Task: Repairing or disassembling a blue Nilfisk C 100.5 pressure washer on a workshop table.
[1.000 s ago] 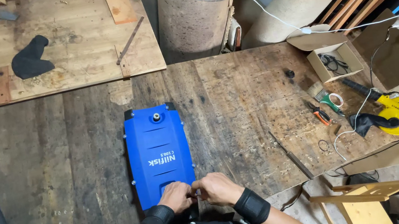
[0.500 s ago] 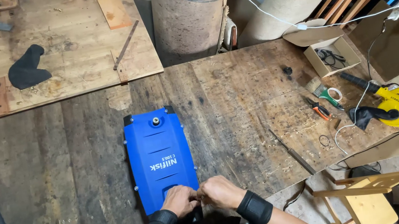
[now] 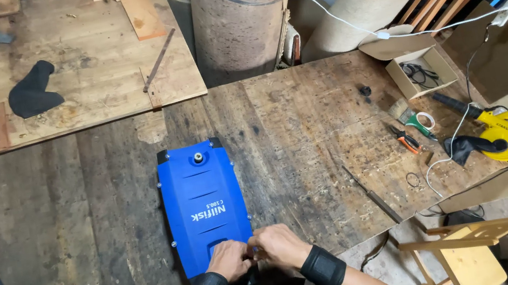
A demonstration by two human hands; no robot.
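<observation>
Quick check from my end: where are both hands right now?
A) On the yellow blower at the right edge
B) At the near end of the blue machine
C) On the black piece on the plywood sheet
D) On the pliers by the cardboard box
B: the left hand and right hand meet at the near end of the blue machine, which lies flat on the bench.
</observation>
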